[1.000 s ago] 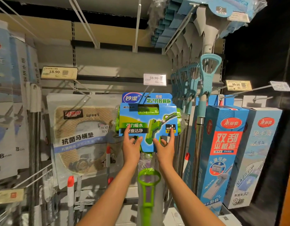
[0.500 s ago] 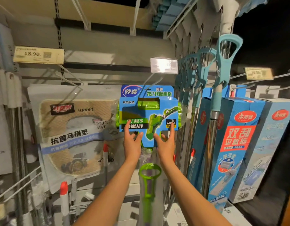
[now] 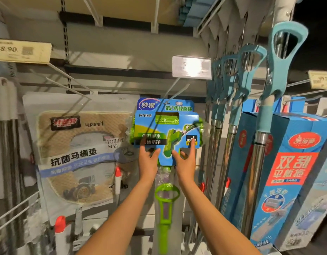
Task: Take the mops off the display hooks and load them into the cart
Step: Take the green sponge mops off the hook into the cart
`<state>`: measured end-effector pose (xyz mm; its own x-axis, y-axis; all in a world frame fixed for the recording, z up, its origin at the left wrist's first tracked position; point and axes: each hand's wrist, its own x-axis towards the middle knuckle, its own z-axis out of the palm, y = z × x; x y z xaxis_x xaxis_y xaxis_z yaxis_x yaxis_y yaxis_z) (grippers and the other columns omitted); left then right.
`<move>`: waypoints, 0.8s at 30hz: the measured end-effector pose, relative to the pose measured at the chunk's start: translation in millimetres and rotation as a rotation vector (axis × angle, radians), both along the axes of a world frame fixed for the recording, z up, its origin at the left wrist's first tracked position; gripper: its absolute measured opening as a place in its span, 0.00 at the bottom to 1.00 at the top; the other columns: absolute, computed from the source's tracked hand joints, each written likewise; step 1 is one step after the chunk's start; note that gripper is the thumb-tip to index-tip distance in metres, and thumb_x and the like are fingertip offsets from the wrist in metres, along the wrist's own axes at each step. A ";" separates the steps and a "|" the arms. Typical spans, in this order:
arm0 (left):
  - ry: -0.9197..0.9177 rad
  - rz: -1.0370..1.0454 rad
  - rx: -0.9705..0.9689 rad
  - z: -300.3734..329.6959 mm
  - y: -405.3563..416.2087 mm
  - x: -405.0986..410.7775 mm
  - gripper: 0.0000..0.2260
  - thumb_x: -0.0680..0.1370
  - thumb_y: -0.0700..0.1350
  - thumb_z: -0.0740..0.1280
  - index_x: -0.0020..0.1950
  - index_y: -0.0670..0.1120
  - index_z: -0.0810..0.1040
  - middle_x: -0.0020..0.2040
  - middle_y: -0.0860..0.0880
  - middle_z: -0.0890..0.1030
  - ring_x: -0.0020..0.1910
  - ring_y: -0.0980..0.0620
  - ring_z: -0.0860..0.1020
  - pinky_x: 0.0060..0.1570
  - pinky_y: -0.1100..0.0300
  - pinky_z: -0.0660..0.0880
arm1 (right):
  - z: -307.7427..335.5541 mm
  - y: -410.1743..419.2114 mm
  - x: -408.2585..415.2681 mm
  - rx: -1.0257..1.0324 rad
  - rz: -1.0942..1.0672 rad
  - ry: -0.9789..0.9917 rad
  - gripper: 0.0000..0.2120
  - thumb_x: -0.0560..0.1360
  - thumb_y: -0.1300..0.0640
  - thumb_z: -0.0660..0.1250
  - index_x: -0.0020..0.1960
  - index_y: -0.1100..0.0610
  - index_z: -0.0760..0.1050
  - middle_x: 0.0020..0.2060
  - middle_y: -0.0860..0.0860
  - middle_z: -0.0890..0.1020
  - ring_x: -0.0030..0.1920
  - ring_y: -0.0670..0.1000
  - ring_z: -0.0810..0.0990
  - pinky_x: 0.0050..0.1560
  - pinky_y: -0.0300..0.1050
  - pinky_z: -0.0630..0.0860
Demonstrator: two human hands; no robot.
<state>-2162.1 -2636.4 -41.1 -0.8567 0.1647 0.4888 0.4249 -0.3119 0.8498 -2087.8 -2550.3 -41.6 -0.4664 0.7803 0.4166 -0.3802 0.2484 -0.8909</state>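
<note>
A green sponge mop with a blue cardboard header (image 3: 166,126) hangs from a wire display hook (image 3: 174,92) at the centre of the shelf wall. Its green handle loop (image 3: 166,195) points down between my forearms. My left hand (image 3: 148,160) grips the lower left edge of the card, fingers spread up over it. My right hand (image 3: 185,160) grips the lower right edge, index finger raised on the card. A second card of the same kind shows just behind the front one. No cart is in view.
Teal-handled steel mops (image 3: 280,74) hang in a row to the right, beside blue flat-mop boxes (image 3: 297,173). A bagged toilet mat (image 3: 80,150) hangs on the left. A price tag (image 3: 191,69) sits at the hook's tip. Red-capped poles (image 3: 59,225) stand low left.
The view has moved closer to the shelf and tilted up a little. Both hands keep the same hold on the mop card, which still hangs on its hook.
</note>
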 end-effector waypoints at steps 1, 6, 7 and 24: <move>-0.007 -0.001 0.011 -0.4 3.9 -5.2 0.31 0.79 0.37 0.70 0.79 0.48 0.62 0.45 0.48 0.81 0.37 0.59 0.77 0.34 0.61 0.75 | -0.4 3.5 -4.8 -0.006 0.005 0.003 0.41 0.77 0.59 0.72 0.80 0.41 0.53 0.57 0.33 0.71 0.62 0.49 0.75 0.66 0.58 0.75; -0.004 0.005 0.036 -1.1 18.6 -27.1 0.31 0.78 0.33 0.70 0.77 0.49 0.64 0.53 0.50 0.82 0.48 0.62 0.80 0.42 0.71 0.77 | -3.3 16.8 -27.2 -0.034 0.015 -0.008 0.41 0.77 0.59 0.73 0.80 0.40 0.53 0.59 0.48 0.75 0.63 0.51 0.76 0.67 0.56 0.74; -0.010 0.008 0.030 -1.5 20.7 -30.7 0.30 0.78 0.33 0.70 0.77 0.50 0.65 0.51 0.51 0.81 0.46 0.62 0.80 0.40 0.71 0.76 | -3.2 19.1 -30.7 -0.033 0.014 -0.015 0.41 0.76 0.59 0.73 0.80 0.39 0.53 0.59 0.49 0.76 0.62 0.51 0.76 0.66 0.56 0.74; 0.031 0.052 -0.095 -22.2 47.1 -56.6 0.31 0.79 0.35 0.70 0.76 0.48 0.59 0.61 0.35 0.77 0.48 0.48 0.79 0.31 0.70 0.73 | -20.9 58.7 -64.4 -0.016 0.054 -0.094 0.41 0.78 0.59 0.71 0.81 0.44 0.50 0.58 0.52 0.76 0.65 0.50 0.74 0.62 0.47 0.71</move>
